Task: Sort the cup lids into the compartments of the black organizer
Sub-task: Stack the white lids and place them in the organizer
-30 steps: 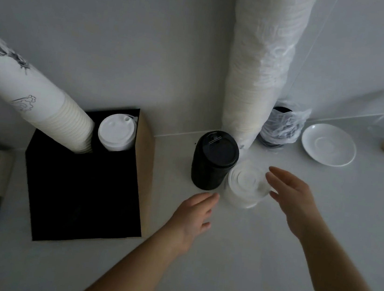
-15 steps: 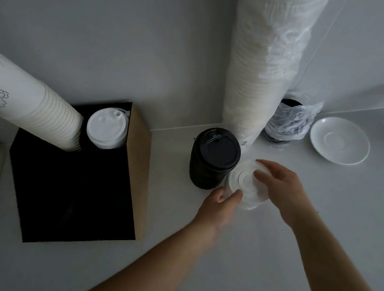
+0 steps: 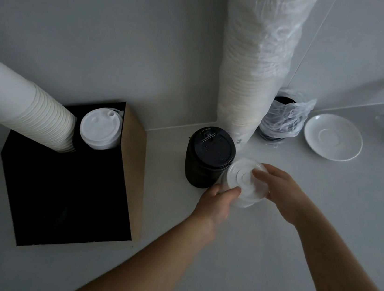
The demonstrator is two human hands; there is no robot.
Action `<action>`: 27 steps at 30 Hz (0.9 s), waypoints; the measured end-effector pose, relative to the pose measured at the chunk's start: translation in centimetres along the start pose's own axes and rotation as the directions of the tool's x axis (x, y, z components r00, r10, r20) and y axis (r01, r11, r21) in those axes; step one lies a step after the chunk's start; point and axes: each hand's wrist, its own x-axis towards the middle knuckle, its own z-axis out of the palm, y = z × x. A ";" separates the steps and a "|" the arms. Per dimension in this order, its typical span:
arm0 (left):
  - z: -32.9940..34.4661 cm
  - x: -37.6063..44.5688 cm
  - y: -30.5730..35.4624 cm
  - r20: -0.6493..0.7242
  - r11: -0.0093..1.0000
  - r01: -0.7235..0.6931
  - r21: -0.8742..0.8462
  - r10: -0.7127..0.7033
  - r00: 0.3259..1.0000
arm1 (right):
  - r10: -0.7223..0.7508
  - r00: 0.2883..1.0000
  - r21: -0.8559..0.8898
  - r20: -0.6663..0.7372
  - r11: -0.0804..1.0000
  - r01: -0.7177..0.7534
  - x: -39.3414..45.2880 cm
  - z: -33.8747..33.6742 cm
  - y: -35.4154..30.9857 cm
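Both hands held a stack of clear lids (image 3: pixel 243 176) on the counter (image 3: pixel 271 241), just beside the black lids (image 3: pixel 210 156). The left hand (image 3: pixel 217 202) gripped its near rim, fingertips curled against it; the right hand (image 3: pixel 278 188) pinched its right side. The black organizer (image 3: pixel 63 189) sat toward the counter's left edge.

Dim, grey, soft shadows, wide-angle edge distortion.

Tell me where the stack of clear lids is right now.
In the head view the stack of clear lids stands on the counter right of centre, beside the stack of black lids, with the left hand and right hand on it.
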 end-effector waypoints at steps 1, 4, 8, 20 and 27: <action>-0.1 0.1 -0.1 -0.004 1.000 0.005 -0.014 -0.005 1.000 | 0.011 1.000 0.001 0.016 1.000 -0.011 -0.2 0.0 -0.2; -0.2 0.0 -0.3 -0.010 0.997 0.020 -0.081 -0.021 1.000 | 0.040 0.998 0.002 0.039 0.999 -0.040 -0.8 -0.1 -0.3; -0.4 -0.6 -0.9 -0.024 0.996 0.018 -0.084 -0.020 1.000 | 0.062 0.998 0.014 0.019 0.998 -0.062 -1.8 -0.2 0.4; -1.9 -3.5 -3.4 0.020 0.975 -0.024 -0.219 0.030 0.999 | 0.041 0.996 -0.007 0.073 0.999 -0.041 -6.1 0.7 1.0; -4.9 -6.2 -4.8 0.043 0.982 -0.082 -0.171 0.090 0.995 | 0.018 0.994 0.038 0.112 0.999 -0.022 -8.7 2.6 1.5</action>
